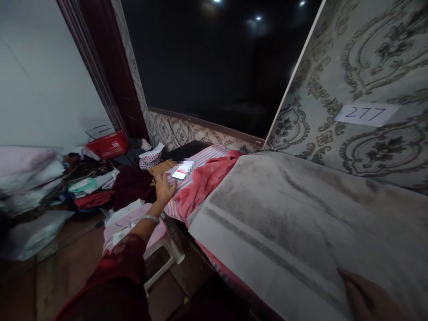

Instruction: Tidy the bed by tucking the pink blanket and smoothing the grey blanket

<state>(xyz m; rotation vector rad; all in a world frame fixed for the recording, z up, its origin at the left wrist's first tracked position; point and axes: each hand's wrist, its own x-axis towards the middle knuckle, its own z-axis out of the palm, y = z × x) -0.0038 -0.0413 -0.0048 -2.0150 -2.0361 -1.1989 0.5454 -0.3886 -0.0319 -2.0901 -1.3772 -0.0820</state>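
My left hand (164, 188) reaches out at the far left end of the padded surface, fingers apart and holding nothing. Just right of its fingertips, a phone or similar device with a bright screen (179, 176) lies on a striped cloth (209, 155); part of the area is blurred out. A rumpled pink fleece blanket (200, 187) lies beside it. A large grey-and-white cloth (267, 209) is spread across the surface to the right. At the lower right, my right hand (371, 296) has its fingers closed on this cloth, where a crease runs from the fingertips.
A pink plastic stool (157, 238) bearing papers stands under my left forearm. Folded clothes (93, 198), a red basket (109, 145) and a clear plastic bag (38, 234) crowd the left. A large dark screen (214, 67) hangs on the patterned wall behind, near a "277" paper (367, 114).
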